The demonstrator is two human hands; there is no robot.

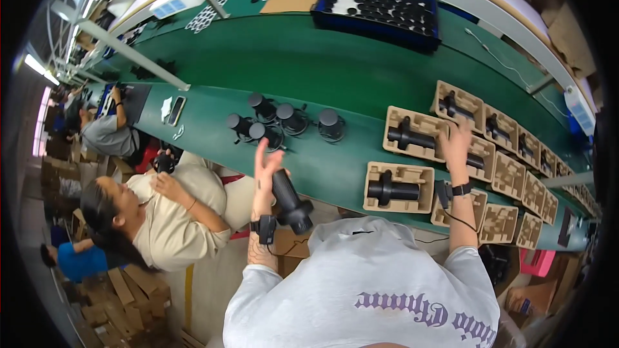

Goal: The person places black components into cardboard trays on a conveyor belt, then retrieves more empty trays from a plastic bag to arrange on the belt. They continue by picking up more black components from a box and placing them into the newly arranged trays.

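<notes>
Left hand (265, 171), seen in the head view with some fingers stretched out and spread, has a black cylindrical device with a wider lower end (290, 200) against its palm, tilted beside the green flat-topped bench (206, 119). Right hand (457, 145), partly spread with fingers bent downward, reaches to a brown moulded-pulp tray (394, 145) bearing another black cylinder (412, 135); whether it grips anything cannot be told. Five black round-topped devices (331, 122) stand grouped on the bench beyond the left hand.
</notes>
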